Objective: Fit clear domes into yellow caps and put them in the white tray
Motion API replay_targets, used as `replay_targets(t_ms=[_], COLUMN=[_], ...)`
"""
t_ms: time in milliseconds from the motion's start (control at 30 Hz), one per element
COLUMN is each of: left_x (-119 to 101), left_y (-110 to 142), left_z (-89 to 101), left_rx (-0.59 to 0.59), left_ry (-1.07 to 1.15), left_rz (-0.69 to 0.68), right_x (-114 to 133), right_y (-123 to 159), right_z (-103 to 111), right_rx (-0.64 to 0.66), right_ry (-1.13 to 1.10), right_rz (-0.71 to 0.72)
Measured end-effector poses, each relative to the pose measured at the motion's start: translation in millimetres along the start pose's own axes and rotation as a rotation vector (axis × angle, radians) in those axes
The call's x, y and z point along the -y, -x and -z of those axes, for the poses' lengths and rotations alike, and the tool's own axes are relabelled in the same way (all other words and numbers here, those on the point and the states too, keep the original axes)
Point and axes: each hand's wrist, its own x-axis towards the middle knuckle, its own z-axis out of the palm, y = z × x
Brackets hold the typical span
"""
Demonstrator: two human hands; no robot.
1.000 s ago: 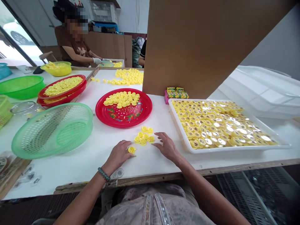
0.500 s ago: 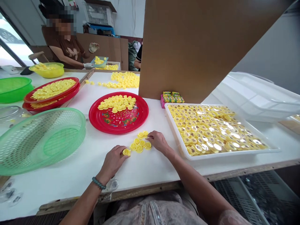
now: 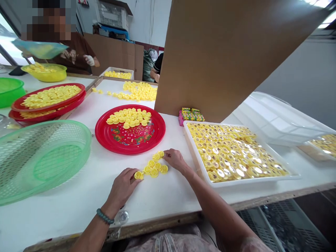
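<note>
My left hand (image 3: pixel 121 189), with a beaded bracelet at the wrist, is closed on a small yellow round plastic piece (image 3: pixel 139 175) just above the white table. A small cluster of similar yellow discs (image 3: pixel 154 172) lies between my two hands, several of them with a wheel-like pattern on top. My right hand (image 3: pixel 175 159) has its fingertips pinched at the edge of another yellow disc (image 3: pixel 160 154) at the far end of the cluster. Behind the cluster stands a red patterned tray (image 3: pixel 128 148) with many yellow pieces (image 3: pixel 131 116) on its far half.
On the right is a white tray (image 3: pixel 187 147) full of yellow pieces with clear tops. A cardboard panel (image 3: pixel 210 59) leans behind it, near a pink basket (image 3: pixel 181 118) of small packets. A green basket (image 3: pixel 88 140) and stacked red trays (image 3: pixel 82 94) stand left. A co-worker (image 3: pixel 78 52) is across the table.
The view has shifted slightly. Both my hands stay close to the yellow discs, the right now touching the far end disc. The co-worker has raised a blue basin over the yellow bowl at left.
</note>
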Motion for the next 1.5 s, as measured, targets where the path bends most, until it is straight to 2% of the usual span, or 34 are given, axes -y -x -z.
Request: replay_targets(t_ms=[267, 467, 733, 967, 1267, 1500], left_x=[-1.9, -3.6, -5.3, -5.3, -4.1, -3.0], left_y=[-1.2, 1.4, 2.2, 2.7, 2.7, 3.0], left_z=[-0.6, 0.9, 2.9, 3.2, 2.4, 1.7], left_rx=[0.000, -0.003, -0.004, -0.013, -0.009, -0.019], left_ry=[-0.037, -0.017, -0.011, -0.033, -0.027, -0.025], left_rz=[-0.059, -0.069, -0.067, -0.088, -0.084, -0.089], right_x=[0.5, 1.9, 9.7, -0.2, 7.4, 7.4], right_y=[-3.3, 1.6, -0.6, 4.7, 8.4, 18.9], right_z=[-1.6, 6.7, 16.1, 17.2, 7.2, 11.3], right_rx=[-0.022, -0.091, -0.070, -0.014, 0.026, -0.012], right_ry=[0.004, -0.013, -0.015, 0.084, 0.146, 0.109], right_rz=[0.059, 0.058, 0.205, 0.181, 0.191, 0.181])
